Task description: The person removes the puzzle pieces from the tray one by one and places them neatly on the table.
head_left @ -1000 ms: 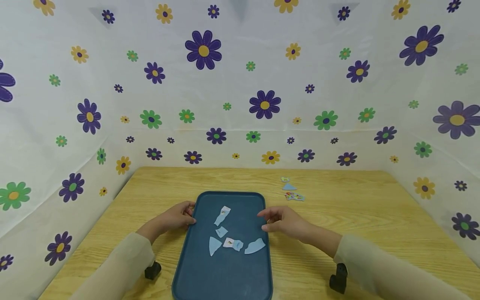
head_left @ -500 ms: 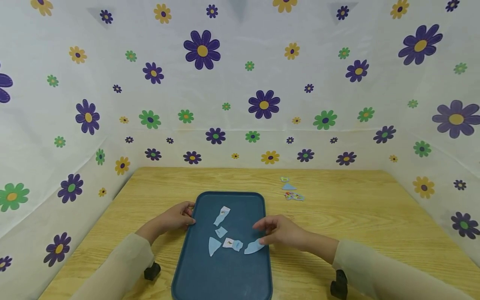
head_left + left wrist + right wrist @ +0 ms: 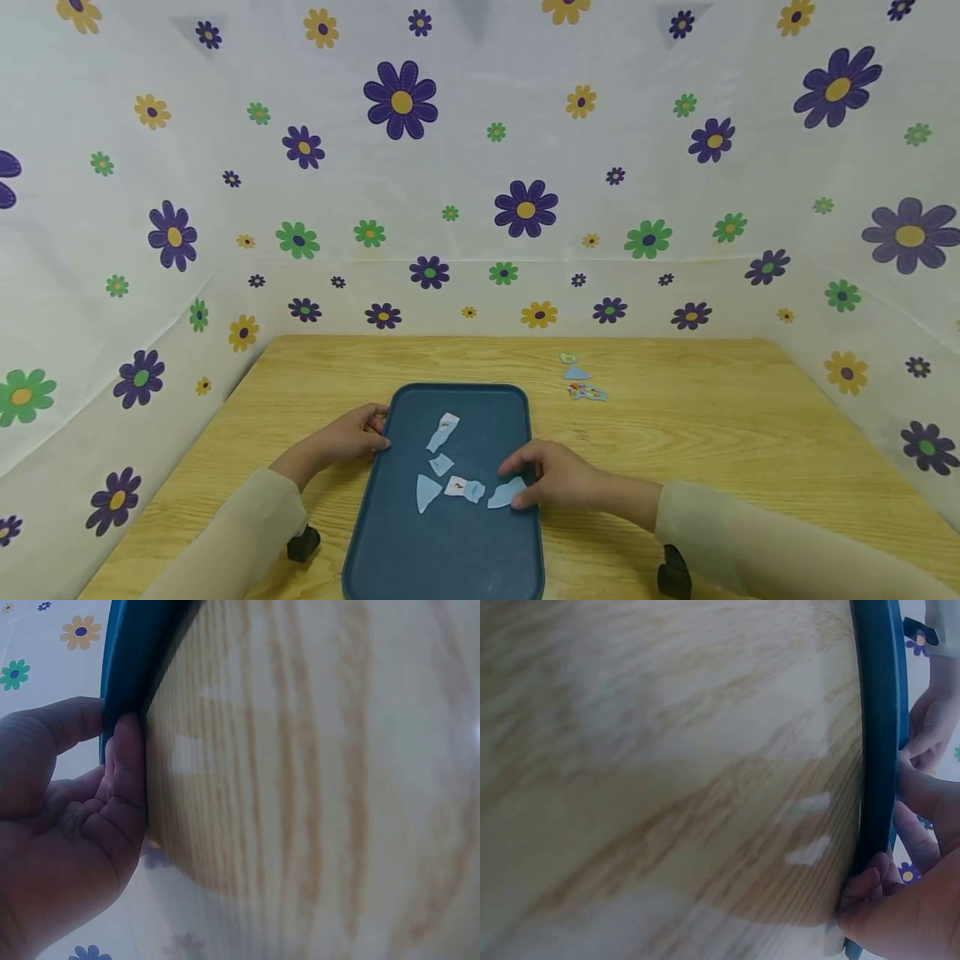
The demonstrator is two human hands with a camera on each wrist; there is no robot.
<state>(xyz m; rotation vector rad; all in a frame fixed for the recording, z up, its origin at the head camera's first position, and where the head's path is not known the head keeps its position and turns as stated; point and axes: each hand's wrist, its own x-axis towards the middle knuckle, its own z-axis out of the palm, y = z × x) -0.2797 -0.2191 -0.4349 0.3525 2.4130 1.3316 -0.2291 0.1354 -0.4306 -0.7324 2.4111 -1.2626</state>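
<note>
On the wooden table lies a dark blue tray (image 3: 450, 558). My left hand (image 3: 347, 433) grips its left edge; in the left wrist view the thumb is at the rim and the fingers are low beside it. My right hand (image 3: 558, 477) reaches over the right rim. Its thumb tip touches a curved light blue jigsaw-like piece (image 3: 498, 497), and the index finger lies apart above that piece. In the right wrist view the other fingers (image 3: 866, 885) bend against the rim's outer side. Left of that piece is a light blue piece with a small picture (image 3: 465, 488).
Further pieces on the tray are a triangular one (image 3: 428, 492), a small one (image 3: 441, 464) and a long one (image 3: 444, 432). Toward the table's back lie a colourful piece (image 3: 587, 392), a blue triangle (image 3: 577, 373) and a small yellow-green piece (image 3: 567, 358). Flowered cloth surrounds the table.
My right hand has come down from above the tray's right rim, toward me, to the curved light blue piece. The left hand has stayed on the tray's edge.
</note>
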